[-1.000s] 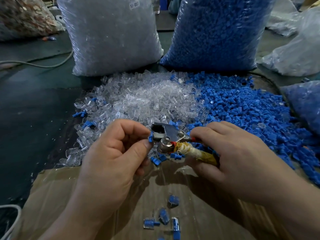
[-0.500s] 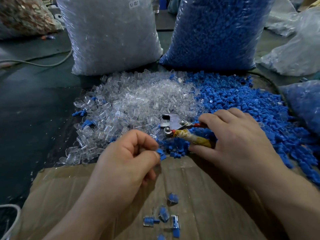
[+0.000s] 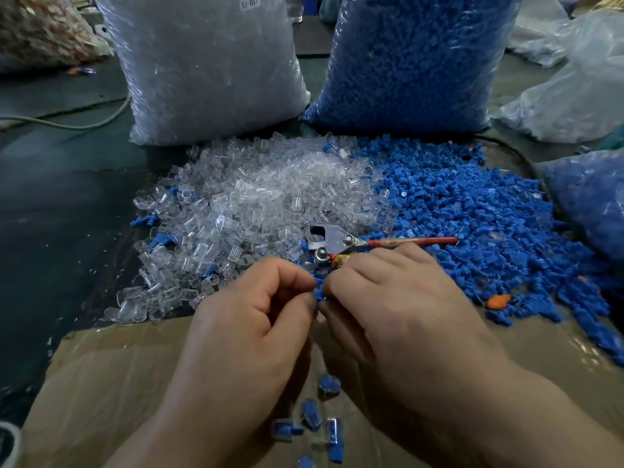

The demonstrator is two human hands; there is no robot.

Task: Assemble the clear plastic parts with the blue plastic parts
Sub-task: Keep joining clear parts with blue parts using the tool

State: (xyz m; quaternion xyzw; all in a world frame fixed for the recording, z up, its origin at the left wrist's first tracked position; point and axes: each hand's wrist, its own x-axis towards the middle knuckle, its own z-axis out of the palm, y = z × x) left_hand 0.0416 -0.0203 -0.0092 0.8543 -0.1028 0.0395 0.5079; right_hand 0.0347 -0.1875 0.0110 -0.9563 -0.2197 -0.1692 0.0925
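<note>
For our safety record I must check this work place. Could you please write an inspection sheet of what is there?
Surface: brown cardboard sheet on a dark surface.
Job's things: clear parts pile beside blue parts pile; several assembled pieces on the cardboard.
Clutter: metal hand tool lying on the piles; one orange piece.
Hands: left hand and right hand both pinch a blue part.
Cables: grey cable at far left.
Surroundings: bag of clear parts, bag of blue parts, more plastic bags.
</note>
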